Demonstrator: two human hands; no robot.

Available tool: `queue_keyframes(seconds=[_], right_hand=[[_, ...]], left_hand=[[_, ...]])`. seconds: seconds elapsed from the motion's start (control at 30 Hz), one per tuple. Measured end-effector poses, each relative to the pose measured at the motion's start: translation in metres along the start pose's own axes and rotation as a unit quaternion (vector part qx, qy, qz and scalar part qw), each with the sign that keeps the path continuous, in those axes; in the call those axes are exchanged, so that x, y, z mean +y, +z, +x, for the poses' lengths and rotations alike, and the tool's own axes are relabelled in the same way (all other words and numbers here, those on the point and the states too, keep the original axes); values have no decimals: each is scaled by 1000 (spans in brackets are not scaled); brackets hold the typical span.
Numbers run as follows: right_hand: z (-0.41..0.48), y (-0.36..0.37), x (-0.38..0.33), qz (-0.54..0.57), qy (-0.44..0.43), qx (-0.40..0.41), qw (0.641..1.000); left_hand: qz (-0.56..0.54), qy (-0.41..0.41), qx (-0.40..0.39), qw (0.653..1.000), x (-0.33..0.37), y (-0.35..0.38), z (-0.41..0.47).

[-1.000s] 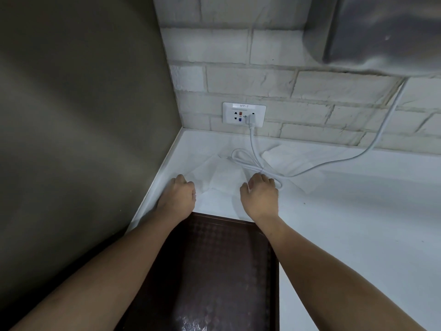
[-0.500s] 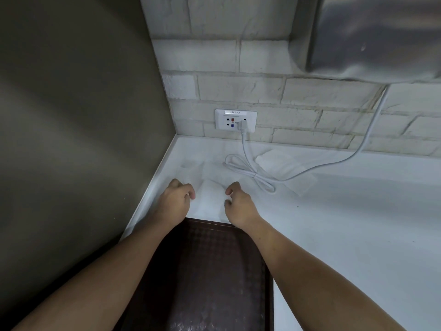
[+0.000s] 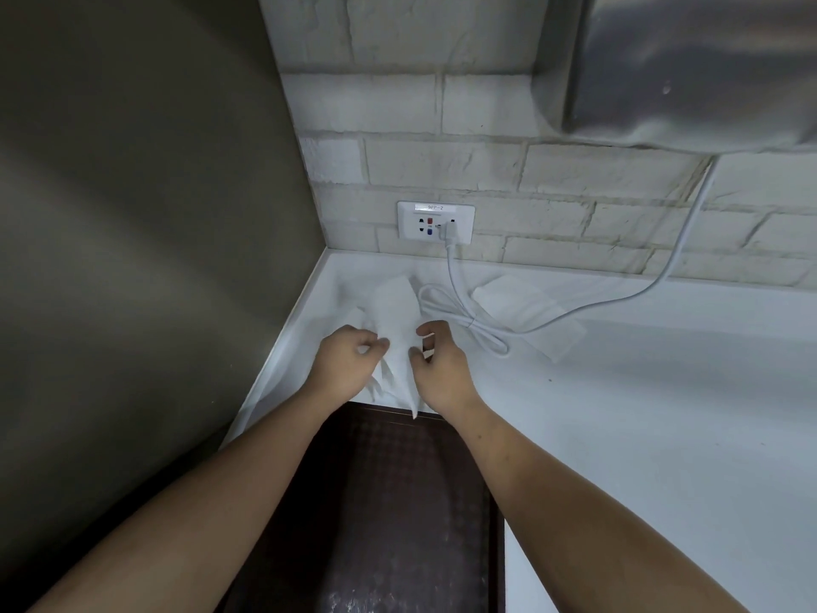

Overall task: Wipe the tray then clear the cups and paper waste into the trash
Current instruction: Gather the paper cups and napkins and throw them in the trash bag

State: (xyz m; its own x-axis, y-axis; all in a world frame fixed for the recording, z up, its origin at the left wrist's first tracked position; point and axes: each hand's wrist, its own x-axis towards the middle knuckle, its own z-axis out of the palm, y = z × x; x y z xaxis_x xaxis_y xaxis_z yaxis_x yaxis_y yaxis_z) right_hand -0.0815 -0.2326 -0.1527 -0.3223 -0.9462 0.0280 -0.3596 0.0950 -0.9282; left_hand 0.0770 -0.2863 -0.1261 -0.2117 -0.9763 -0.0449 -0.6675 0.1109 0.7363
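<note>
Two hands work one sheet of paper [image 3: 395, 311] at the back-left corner of the counter [image 3: 663, 413], just beyond the far edge of the tray [image 3: 398, 502]. The left hand [image 3: 342, 365] has its fingers curled into the sheet's left side. The right hand [image 3: 440, 369] pinches the right side between thumb and bent forefinger. Each grip is closed on paper and nothing else. Between them the sheet is bunched and creased, with its upper part lying toward the wall and its lower tip reaching the tray's far rim. The tray is dark and patterned and sits at the counter's near-left edge, under both forearms. A pale mark shows on its near end, and whether it is a smear or a sheen cannot be told.

The step in hand appears to be gathering the paper into a wad. To do it well, bring the two sides together and fold the loose upper flap in, so nothing trails. A thin sheet will likely tear if pulled apart, so squeeze inward. The cord [image 3: 468, 320] loops on the counter just beside the right hand and runs up to the socket [image 3: 435, 221]. Keep the fingers out of that loop, or the wad may drag it. A second sheet [image 3: 521, 303] lies under the cord further right, apart from both hands, and the cord will probably have to be lifted off it first. Once the paper is wadded, one hand should be enough to carry it. Neither cups nor trash are in view, so how far the clearing has got cannot be judged.
</note>
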Motion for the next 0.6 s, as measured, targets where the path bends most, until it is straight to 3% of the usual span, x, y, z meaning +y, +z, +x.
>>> queue_keyframes(seconds=[0.23,0.6], right_hand=[[-2,-8,14,-70,6,-16,997],[-2,-87,52,-230,0,123,965]], left_hand=[[48,23,66,996,0,0,6],[49,23,54,997,3,13,5]])
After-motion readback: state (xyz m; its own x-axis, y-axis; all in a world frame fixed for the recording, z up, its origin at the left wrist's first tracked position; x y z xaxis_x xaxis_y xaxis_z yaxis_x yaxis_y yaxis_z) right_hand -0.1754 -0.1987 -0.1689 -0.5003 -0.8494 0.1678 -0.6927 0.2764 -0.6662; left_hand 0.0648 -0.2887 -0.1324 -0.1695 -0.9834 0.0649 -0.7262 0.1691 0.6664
